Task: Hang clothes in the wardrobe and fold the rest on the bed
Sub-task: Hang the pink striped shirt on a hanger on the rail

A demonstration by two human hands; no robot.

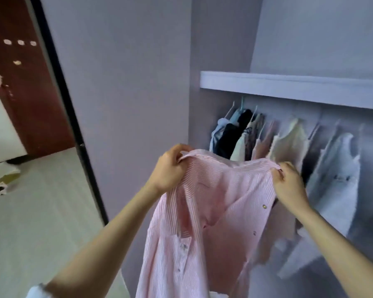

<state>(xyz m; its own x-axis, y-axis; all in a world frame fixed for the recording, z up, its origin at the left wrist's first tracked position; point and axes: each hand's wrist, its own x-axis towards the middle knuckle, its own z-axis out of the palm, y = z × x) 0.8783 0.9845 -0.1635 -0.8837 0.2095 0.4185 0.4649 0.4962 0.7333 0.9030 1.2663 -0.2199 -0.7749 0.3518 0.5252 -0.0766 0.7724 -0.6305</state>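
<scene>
I see my left hand (170, 168) and right hand (289, 186) each pinching a top edge of the pink striped shirt (207, 211), held up before the wardrobe (138, 82). Hanging clothes (289, 143) crowd the space below the shelf (289, 89); bare floor (41, 211) lies left.

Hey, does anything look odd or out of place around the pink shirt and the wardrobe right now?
One thing: the pink striped shirt is held up at its top edge by the left hand and right hand, but no hanger shows in it. The hanging clothes in the wardrobe look orderly, though blurred.
</scene>
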